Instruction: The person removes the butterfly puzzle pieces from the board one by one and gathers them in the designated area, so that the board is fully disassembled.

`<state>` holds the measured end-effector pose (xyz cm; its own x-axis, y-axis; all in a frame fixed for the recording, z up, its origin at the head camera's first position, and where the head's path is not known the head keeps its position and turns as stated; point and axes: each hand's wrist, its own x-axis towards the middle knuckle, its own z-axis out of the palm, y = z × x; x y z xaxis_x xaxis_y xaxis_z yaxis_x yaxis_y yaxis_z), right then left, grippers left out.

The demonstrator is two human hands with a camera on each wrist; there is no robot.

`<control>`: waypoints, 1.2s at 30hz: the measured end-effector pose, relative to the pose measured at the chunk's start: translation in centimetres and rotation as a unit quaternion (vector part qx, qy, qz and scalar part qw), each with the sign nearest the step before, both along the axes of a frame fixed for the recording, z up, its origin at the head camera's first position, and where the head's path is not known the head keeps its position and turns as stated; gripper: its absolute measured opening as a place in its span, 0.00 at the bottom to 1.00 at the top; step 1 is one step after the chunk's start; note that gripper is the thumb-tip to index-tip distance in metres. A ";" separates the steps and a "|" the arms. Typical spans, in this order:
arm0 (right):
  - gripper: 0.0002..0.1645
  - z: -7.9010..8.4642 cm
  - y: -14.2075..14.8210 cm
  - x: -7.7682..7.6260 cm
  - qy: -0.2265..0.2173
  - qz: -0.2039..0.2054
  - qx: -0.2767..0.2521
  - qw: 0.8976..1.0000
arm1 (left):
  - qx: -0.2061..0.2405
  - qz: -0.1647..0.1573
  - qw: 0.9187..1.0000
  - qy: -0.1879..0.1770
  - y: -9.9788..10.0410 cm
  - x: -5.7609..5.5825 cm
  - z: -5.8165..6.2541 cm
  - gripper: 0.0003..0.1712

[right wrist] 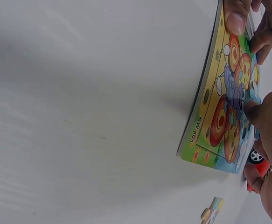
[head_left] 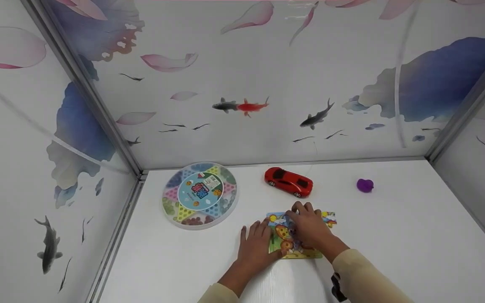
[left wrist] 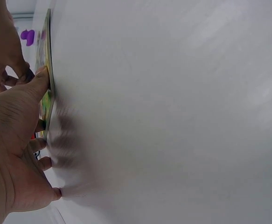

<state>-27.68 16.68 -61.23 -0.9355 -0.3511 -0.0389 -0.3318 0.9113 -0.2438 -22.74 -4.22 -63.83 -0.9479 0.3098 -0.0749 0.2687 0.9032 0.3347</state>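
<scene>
A jigsaw puzzle (head_left: 295, 254) with a cartoon butterfly lies flat on the white table in its thin board. My left hand (head_left: 256, 246) rests at its left side, fingers spread, the thumb (left wrist: 41, 80) pressing on the front edge. Over the puzzle's upper middle is my right hand (head_left: 310, 225), its fingers bent down. In the right wrist view its thumb (right wrist: 253, 112) and fingers pinch a small blue puzzle piece (right wrist: 257, 134) at the picture's surface, mostly hidden by the hand. Another loose puzzle piece (head_left: 329, 217) lies just past the board's upper right corner.
A round Chinese checkers box (head_left: 200, 191) lies at the back left. Behind the puzzle stands a red toy car (head_left: 289, 182), with a small purple toy (head_left: 365, 185) farther right. Printed panels (head_left: 234, 139) wall in the table at the back and sides.
</scene>
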 end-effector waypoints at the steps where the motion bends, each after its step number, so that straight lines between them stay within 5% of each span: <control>1: 0.32 -0.1 0.2 0.0 0.012 0.004 0.003 1.000 | -0.001 0.001 1.000 0.003 0.0 0.0 0.0 0.45; 14: 0.36 0.5 3.4 0.3 0.035 -0.014 0.008 0.999 | 0.011 0.009 1.000 -0.015 -0.1 -0.1 0.1 0.54; 23: 0.25 0.3 6.5 0.5 0.061 -0.033 -0.005 0.998 | 0.017 0.007 1.000 -0.015 0.0 0.0 0.3 0.55; 36: 0.24 0.2 10.5 0.7 0.060 -0.063 -0.019 0.996 | 0.027 0.014 0.999 -0.035 0.2 -0.3 -0.1 0.55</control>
<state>-26.98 27.19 -61.02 -0.9693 -0.2304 0.0860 -0.2447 0.9384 -0.2439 -23.00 -4.05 -63.90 -0.9494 0.2882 -0.1249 0.2177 0.8904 0.3998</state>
